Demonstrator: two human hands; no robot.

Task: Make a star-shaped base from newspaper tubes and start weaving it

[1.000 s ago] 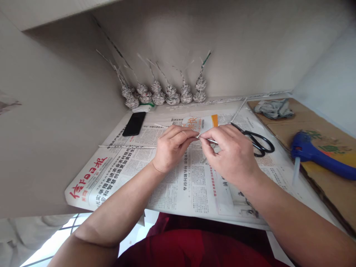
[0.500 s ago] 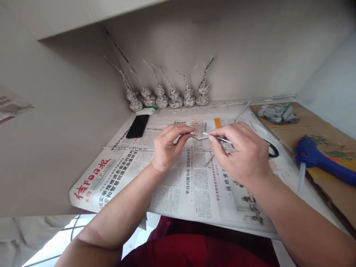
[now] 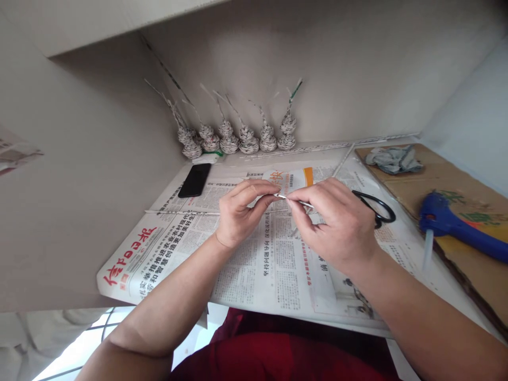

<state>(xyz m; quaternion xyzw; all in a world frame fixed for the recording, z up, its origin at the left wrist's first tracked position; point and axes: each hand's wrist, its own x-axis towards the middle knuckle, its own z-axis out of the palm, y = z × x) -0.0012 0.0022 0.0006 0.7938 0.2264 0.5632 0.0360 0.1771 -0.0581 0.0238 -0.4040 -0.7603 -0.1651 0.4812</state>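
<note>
A thin white rolled-paper stick spans the small gap between my two hands above the newspaper. My right hand pinches it between thumb and forefinger, and its length runs back under the palm. The stick's pale tip reaches the fingertips of my left hand, which are pressed together around it; whether they hold anything else is hidden. Black-handled scissors lie partly behind my right hand. Another slim paper stick lies across the newspaper, passing behind my left hand.
Several woven paper gourds stand along the back wall. A black phone lies at the left. On the right, a cardboard sheet bears a crumpled paper wad and a blue glue gun. Long paper sticks lie at the back.
My right hand has moved left, bringing the stick's tip to my left fingertips. More of the scissors' handles now shows. My left hand stays almost in place.
</note>
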